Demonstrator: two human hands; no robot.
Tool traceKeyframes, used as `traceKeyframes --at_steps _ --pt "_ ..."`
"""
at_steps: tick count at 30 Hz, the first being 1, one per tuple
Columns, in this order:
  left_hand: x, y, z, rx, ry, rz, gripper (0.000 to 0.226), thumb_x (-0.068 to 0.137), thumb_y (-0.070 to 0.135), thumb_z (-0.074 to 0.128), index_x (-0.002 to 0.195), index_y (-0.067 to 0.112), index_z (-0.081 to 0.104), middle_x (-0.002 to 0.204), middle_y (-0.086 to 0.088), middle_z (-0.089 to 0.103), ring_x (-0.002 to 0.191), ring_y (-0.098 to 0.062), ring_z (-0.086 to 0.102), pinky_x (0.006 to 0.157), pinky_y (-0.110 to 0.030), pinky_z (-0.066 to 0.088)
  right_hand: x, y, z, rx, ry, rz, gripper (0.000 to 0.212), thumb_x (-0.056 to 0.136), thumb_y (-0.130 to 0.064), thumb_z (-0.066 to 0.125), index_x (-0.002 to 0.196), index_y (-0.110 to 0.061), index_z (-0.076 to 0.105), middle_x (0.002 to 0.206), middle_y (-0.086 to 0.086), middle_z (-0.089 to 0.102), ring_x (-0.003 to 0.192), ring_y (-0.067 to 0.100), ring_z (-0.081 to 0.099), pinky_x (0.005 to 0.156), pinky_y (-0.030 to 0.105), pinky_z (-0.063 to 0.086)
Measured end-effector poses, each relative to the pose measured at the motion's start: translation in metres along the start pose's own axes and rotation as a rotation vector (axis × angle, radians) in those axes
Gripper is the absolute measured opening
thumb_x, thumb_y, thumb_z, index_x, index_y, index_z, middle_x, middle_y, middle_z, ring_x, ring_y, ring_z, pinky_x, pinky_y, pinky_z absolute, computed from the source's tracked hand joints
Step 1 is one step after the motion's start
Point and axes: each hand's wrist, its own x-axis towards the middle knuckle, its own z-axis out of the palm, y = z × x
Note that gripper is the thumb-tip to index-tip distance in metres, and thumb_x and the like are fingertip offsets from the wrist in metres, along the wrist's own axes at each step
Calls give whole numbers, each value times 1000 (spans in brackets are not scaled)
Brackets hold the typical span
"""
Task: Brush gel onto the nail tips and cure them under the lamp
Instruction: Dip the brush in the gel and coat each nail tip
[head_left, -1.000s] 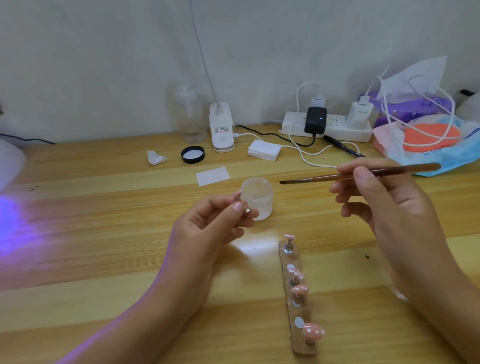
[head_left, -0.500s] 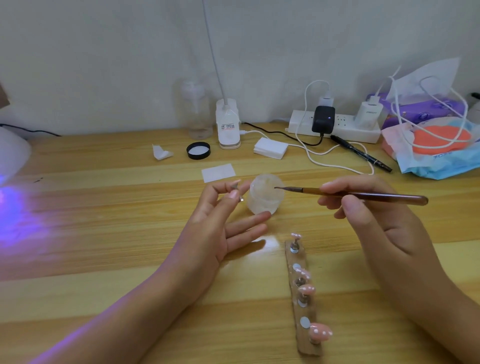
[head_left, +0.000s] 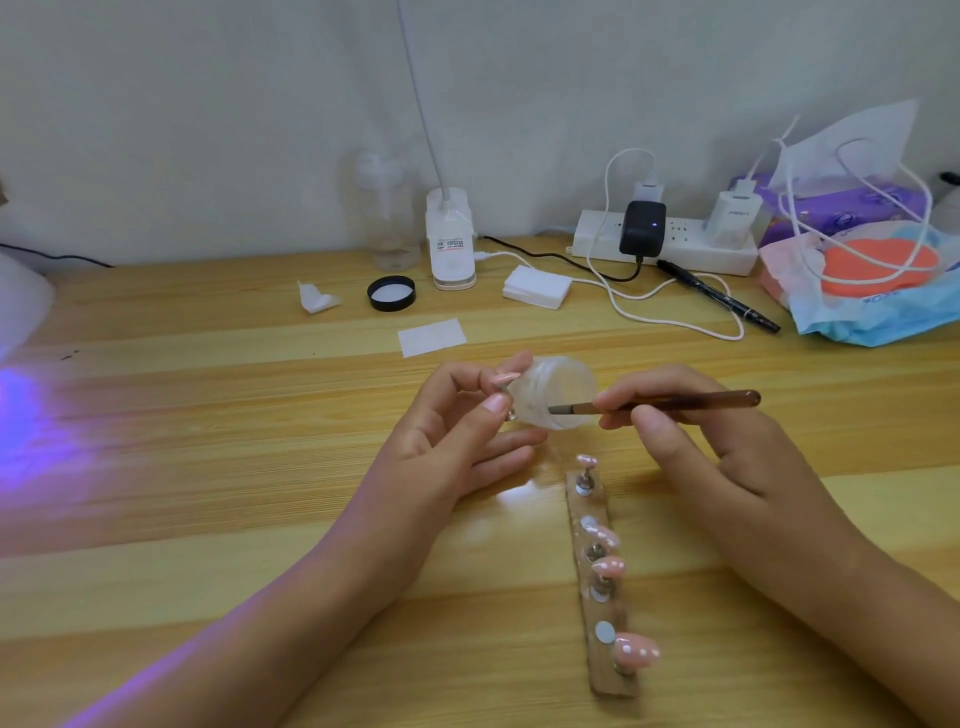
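My left hand (head_left: 457, 441) pinches a small metal stand with a pink nail tip (head_left: 505, 378) between thumb and forefinger, and its lower fingers tilt a frosted gel jar (head_left: 556, 397) toward the right. My right hand (head_left: 691, 441) grips a brown brush (head_left: 675, 402) whose bristle end is inside the jar's mouth. A wooden holder strip (head_left: 602, 587) lies in front of the hands. Several pink nail tips (head_left: 636, 652) stand on it on metal pegs.
The curing lamp (head_left: 21, 306) sits at the far left edge and casts purple light on the wooden table (head_left: 208, 467). Behind are a black lid (head_left: 391, 293), paper pads (head_left: 432, 336), a clear bottle (head_left: 387, 213), a power strip (head_left: 670, 247) with cables, a black pen (head_left: 719, 303) and bags (head_left: 862, 280).
The brush came down from above the jar and its tip went into the jar. My left hand tipped the jar on its side while holding the nail tip stand.
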Motion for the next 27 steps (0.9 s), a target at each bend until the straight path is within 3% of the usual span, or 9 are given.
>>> traceKeyframes --at_steps 3,8,14,16,18,20,27 --pt "1 -1 -1 -42 26 -13 11 88 28 56 84 34 65 133 13 59 104 -27 69 83 -27 56 1 0 -5 28 51 -20 25 94 -34 43 104 -28 64 102 -14 67 102 11 64 84 13 44" --pt "2 0 -1 -121 75 -54 11 85 28 57 83 32 66 126 9 64 104 -28 69 85 -31 57 3 0 -14 79 128 -76 24 91 -27 43 97 -20 65 96 -6 66 99 18 63 88 26 48" --pt "3 -2 -5 -135 96 -91 8 85 30 60 83 31 67 113 11 70 104 -24 69 79 -31 58 3 0 -16 98 161 -34 22 89 -27 43 92 -22 65 89 -5 65 90 16 63 82 20 47" --pt "5 -4 -6 -61 145 -78 7 83 33 60 82 34 67 97 18 71 93 -11 71 76 -31 58 4 1 -14 189 217 -5 19 92 -25 47 93 -22 65 90 -3 68 86 12 65 81 16 48" --pt "5 -5 -5 23 204 -67 8 80 37 61 81 39 68 77 18 65 68 -1 63 67 -25 53 6 1 -15 300 296 41 18 92 -26 50 92 -24 68 88 -4 69 83 11 66 80 16 50" --pt "4 -6 -4 54 195 -48 7 79 38 63 81 38 70 76 12 61 59 -1 54 58 -19 48 8 3 -20 401 356 114 17 87 -35 56 89 -30 72 84 -4 70 81 11 66 78 19 53" --pt "-2 -1 1 152 94 -18 1 82 34 71 82 33 72 80 7 72 77 1 64 67 -11 48 14 10 -22 726 399 290 19 91 -20 60 81 -24 76 72 -7 67 66 4 64 66 16 53"
